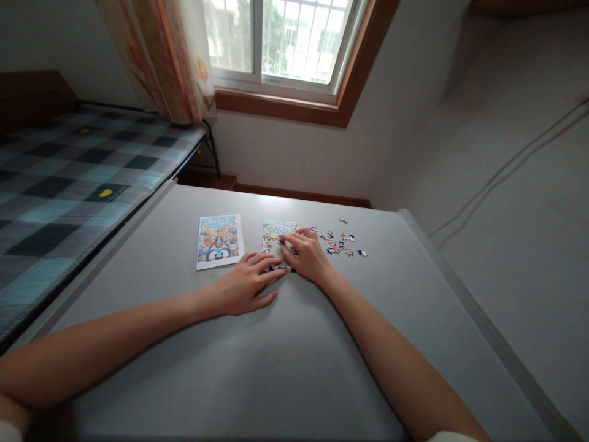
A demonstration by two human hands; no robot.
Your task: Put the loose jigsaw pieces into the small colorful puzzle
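Note:
A partly assembled jigsaw puzzle (272, 228) lies on the table, its top rows joined and an open gap lower down. My right hand (304, 252) is bent over its right side, thumb and forefinger pinched on a small puzzle piece at the gap's upper edge; the fingers mostly hide it. My left hand (251, 279) lies flat with fingers spread, its fingertips touching the dark bottom strip (289, 269) of the puzzle. Several loose puzzle pieces (338, 247) are scattered right of my right hand. Left of the puzzle lies a printed reference picture (219, 240) with a blue cartoon dog.
The grey-white table (276, 368) has a raised rim (460, 313) on the right. A bed with a checked mattress (92, 166) stands along the left side. Beyond the table are a wall, a window (294, 43) and an orange curtain (161, 61). Cables (501, 169) hang along the right wall.

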